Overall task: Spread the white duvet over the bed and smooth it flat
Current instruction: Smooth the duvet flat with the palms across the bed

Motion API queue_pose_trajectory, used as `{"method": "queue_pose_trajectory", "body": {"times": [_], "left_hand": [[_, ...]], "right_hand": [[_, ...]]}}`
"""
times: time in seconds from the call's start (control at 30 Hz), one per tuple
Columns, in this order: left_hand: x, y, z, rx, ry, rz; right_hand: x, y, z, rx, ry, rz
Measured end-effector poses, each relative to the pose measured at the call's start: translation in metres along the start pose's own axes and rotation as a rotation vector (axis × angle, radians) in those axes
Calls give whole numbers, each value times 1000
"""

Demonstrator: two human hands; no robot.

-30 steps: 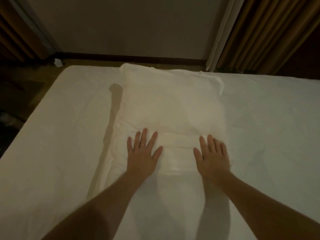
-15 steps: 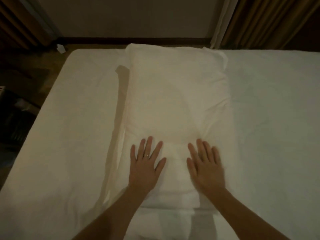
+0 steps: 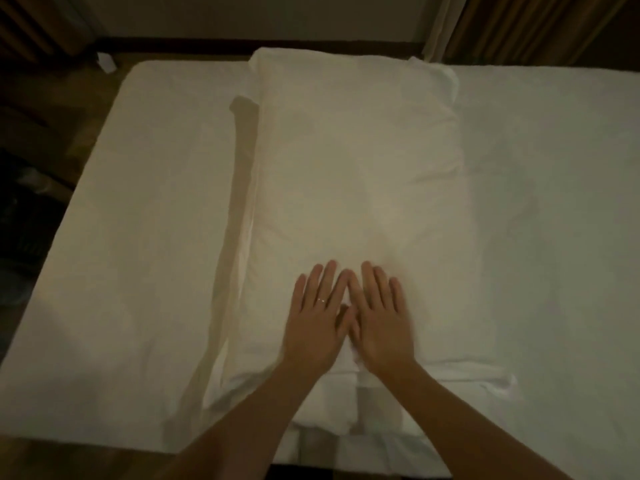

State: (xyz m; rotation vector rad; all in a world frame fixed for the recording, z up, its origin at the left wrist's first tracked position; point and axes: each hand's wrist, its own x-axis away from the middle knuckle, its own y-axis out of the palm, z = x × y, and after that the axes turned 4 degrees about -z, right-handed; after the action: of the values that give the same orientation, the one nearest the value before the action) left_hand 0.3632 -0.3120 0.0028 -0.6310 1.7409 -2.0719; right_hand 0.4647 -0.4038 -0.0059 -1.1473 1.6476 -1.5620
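The white duvet (image 3: 353, 174) lies folded into a long thick strip down the middle of the bed (image 3: 149, 237), from the far edge to the near edge. My left hand (image 3: 317, 320) and my right hand (image 3: 382, 318) press flat on its near part, fingers straight and spread. The two hands lie side by side, their thumbs and forefingers touching. A ring shows on my left hand. The folded layers of the duvet show as steps below my wrists.
White sheet covers the mattress on both sides of the duvet. Dark floor (image 3: 31, 209) runs along the left. A wall with a dark skirting board stands beyond the bed, brown curtains (image 3: 540, 26) at the far right. A small white object (image 3: 105, 62) lies on the floor at the far left corner.
My hands have slid inward across the duvet until they touch each other. The view has tipped down, so the near edge of the bed and duvet now shows.
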Motion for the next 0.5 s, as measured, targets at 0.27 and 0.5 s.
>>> {"method": "queue_pose_trajectory", "body": {"times": [0.27,0.5], "left_hand": [[14,11,-63,-29,-11,-50],[-52,-48,-64,371,-414,169]], "right_hand": [[30,1,74,43,72,-84],[-25,-56,80,-240,198,121]]}}
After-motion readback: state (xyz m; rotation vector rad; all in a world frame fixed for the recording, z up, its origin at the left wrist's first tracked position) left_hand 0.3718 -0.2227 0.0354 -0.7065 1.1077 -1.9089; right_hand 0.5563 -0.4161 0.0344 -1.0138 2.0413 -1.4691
